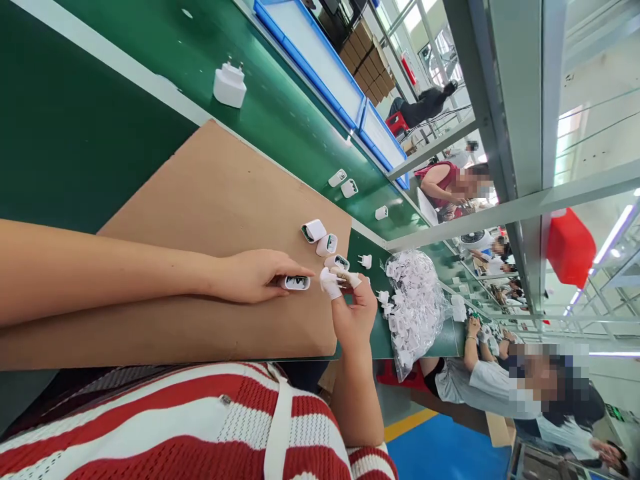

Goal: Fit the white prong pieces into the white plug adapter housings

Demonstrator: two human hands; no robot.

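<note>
Gripping a white shell [295, 283], the L hand [250, 275] has thumb & fingers clamped on its sides, over the cardboard [240, 193]. R hand [356, 317], w/ white finger cots [354, 279], looks pinched on a small pronged plug [325, 275], mostly hidden btwn the tips. Shell's just L of the R fingertips, not touching; its oval mouth shows, long axis approx. L–R, one end toward the plug. 3 more shells [327, 245] lie just beyond; bag [417, 293] of white parts is farther R, nearer the R hand.
</note>
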